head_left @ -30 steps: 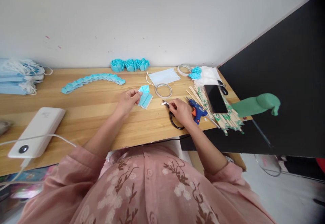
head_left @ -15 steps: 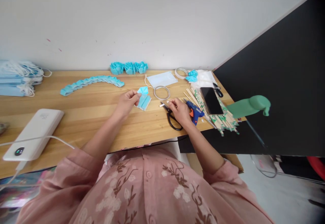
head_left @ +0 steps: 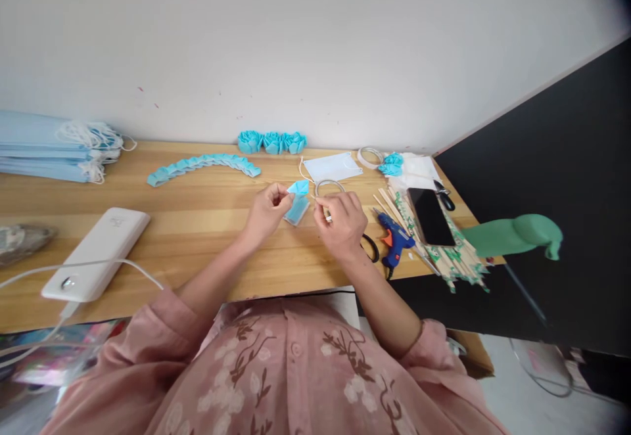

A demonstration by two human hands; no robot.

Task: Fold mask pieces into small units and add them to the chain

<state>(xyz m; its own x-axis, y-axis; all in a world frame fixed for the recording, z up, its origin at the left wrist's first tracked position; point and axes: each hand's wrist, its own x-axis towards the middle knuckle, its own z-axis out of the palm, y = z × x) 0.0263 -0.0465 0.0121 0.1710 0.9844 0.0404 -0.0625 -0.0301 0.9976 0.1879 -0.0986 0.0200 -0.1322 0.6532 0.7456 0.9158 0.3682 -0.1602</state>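
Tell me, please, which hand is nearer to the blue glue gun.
Right: the right hand is to the left of the glue gun; the left hand is farther left.

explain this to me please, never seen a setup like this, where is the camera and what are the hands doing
There is no machine here, just a person's two bare hands. The camera is worn on the head, looking forward and down, so you see the person's own sleeves and a wooden table.

The left hand pinches a small folded blue piece. The right hand is close beside it, fingertips together; what it holds is too small to name.

Toward the wall lie a curved blue folded strip, three blue flowers and a flat face mask. On the left are a stack of masks and a white power bank; on the right, a blue glue gun and a phone.
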